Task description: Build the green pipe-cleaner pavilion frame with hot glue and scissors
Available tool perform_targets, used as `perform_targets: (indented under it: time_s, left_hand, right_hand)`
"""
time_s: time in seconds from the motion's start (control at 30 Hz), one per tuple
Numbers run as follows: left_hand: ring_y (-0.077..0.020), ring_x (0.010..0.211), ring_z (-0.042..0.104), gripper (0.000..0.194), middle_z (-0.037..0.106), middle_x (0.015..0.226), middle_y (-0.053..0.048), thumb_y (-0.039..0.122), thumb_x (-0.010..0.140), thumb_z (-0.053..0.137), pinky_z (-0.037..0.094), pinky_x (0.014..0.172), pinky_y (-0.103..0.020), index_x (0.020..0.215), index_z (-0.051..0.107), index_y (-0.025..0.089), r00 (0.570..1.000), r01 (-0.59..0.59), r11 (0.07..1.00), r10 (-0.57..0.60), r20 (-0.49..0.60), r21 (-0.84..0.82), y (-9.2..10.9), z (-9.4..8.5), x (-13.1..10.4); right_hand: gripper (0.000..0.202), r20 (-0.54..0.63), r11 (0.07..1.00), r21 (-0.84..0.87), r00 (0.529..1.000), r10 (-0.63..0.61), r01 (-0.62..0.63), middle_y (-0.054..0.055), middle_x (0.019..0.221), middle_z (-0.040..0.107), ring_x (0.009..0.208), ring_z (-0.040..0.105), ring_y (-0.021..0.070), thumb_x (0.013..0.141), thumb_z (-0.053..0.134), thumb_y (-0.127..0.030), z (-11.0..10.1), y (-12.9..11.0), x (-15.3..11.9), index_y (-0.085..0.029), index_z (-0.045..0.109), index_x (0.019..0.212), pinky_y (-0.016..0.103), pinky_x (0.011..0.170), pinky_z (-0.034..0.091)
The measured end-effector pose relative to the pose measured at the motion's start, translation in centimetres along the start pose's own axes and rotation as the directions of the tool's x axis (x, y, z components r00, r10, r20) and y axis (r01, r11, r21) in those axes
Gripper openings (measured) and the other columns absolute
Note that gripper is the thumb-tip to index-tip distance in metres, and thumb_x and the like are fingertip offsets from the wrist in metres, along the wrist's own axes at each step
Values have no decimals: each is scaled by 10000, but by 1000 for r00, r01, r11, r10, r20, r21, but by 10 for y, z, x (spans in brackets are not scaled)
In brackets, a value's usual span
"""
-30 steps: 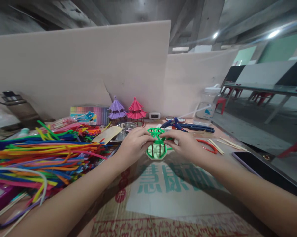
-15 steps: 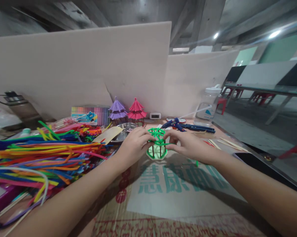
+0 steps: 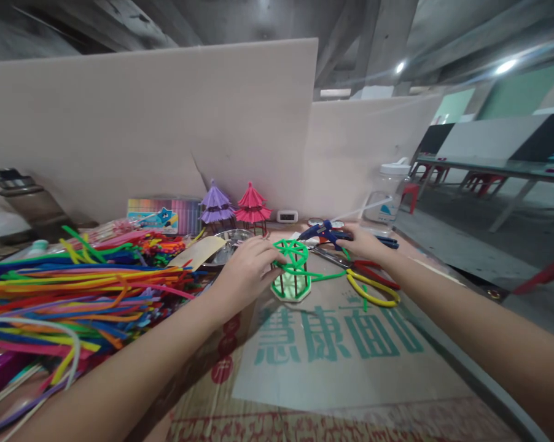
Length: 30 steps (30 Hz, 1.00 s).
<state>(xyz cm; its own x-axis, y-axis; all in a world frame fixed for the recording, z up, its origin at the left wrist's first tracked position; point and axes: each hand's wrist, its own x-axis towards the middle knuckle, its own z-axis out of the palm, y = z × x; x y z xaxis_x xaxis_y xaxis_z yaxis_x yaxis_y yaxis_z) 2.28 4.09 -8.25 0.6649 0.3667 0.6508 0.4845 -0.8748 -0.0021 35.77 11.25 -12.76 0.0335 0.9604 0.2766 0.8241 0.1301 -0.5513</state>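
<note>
My left hand (image 3: 253, 264) is closed on the upper left side of a small pavilion frame (image 3: 290, 294), made of green pipe cleaner with brown posts on a pale eight-sided base. A loose green pipe cleaner end (image 3: 327, 276) sticks out from the frame to the right. Farther back, my right hand (image 3: 366, 244) is at the handle of a blue hot glue gun (image 3: 320, 231), fingers bent round it; part of the grip is hidden. Between the frame and my right forearm lie scissors (image 3: 373, 299) with one yellow and one red handle loop.
Bundles of coloured pipe cleaners (image 3: 88, 288) cover the left side. Behind stand a purple pavilion (image 3: 215, 202), a red pavilion (image 3: 252, 204), a metal bowl (image 3: 235, 236), a marker set (image 3: 166, 215) and a small digital clock (image 3: 287, 216). A clear bottle (image 3: 382, 199) stands at the back right.
My right hand has let go of the green pipe cleaner and moved back and right to the glue gun, uncovering the scissors. My left hand stays on the frame.
</note>
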Motion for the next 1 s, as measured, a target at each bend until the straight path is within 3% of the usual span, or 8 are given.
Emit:
perform_targets:
  time_s: [0.17, 0.3, 0.47, 0.6, 0.7, 0.83, 0.9, 1.0]
  left_hand:
    - [-216, 946, 609, 80, 700, 922, -50, 239, 864, 695, 483, 894, -383, 903, 653, 184, 1000, 3, 1000, -3, 4, 15, 1, -2, 0]
    - [-218, 928, 604, 100, 695, 911, -54, 264, 866, 696, 488, 886, -393, 907, 659, 181, 1000, -1, 1000, 1, 3, 18, 0, -2, 0]
    - [-212, 944, 590, 70, 688, 951, -58, 200, 905, 629, 485, 873, -378, 958, 675, 198, 1000, 3, 1000, -3, -14, 13, -1, 1, -2]
    - [-198, 924, 574, 91, 671, 946, -52, 165, 917, 594, 469, 895, -373, 923, 678, 200, 1000, 10, 1000, -10, 15, -4, 2, 2, -1]
    - [-199, 906, 557, 112, 666, 920, -49, 150, 921, 574, 463, 872, -363, 900, 675, 194, 1000, 2, 1000, -3, 27, 11, 4, -1, 0]
    - [-206, 911, 545, 131, 649, 915, -56, 129, 912, 565, 455, 843, -354, 884, 679, 186, 999, 39, 998, -40, 15, 51, 0, -8, 1]
    - [-210, 923, 546, 124, 646, 922, -56, 133, 908, 573, 451, 848, -358, 883, 682, 185, 997, 70, 996, -71, 13, 55, -3, -10, 1]
    - [-215, 942, 550, 114, 646, 938, -56, 140, 903, 583, 446, 854, -362, 895, 688, 186, 994, 103, 993, -105, 32, 53, -9, -12, 1]
  right_hand:
    - [403, 17, 997, -56, 998, 53, -52, 132, 1081, 738, 984, 683, 261, 787, 709, -341, 19, -8, 17, -128, 684, 1128, 331, 860, 510]
    - [354, 13, 991, -88, 995, 99, -98, 154, 1005, 747, 911, 698, 276, 767, 703, -259, 31, -18, 16, -117, 696, 1092, 317, 788, 510]
    - [342, -26, 986, -68, 988, 150, -151, 124, 797, 747, 785, 707, 272, 817, 651, -317, 24, -31, 6, -124, 690, 1097, 313, 704, 505]
    - [263, -46, 989, -7, 988, 144, -145, 96, 761, 750, 831, 715, 284, 838, 633, -419, 2, -47, -15, -181, 724, 906, 327, 723, 518]
    - [299, -47, 992, 90, 994, 94, -89, 76, 846, 772, 863, 726, 255, 877, 583, -440, -9, -64, -41, -200, 712, 1000, 329, 776, 539]
    - [351, -88, 891, 452, 996, -8, 47, 75, 1018, 761, 803, 736, 216, 880, 559, -451, -4, -80, -79, -205, 687, 1095, 343, 802, 565]
    - [370, -104, 843, 532, 994, -31, 82, 63, 911, 763, 768, 727, 217, 868, 572, -468, 2, -84, -94, -211, 690, 1105, 348, 769, 573]
    - [352, -103, 855, 512, 994, -37, 85, 37, 712, 723, 680, 694, 208, 871, 568, -466, 10, -88, -104, -205, 705, 1062, 340, 706, 565]
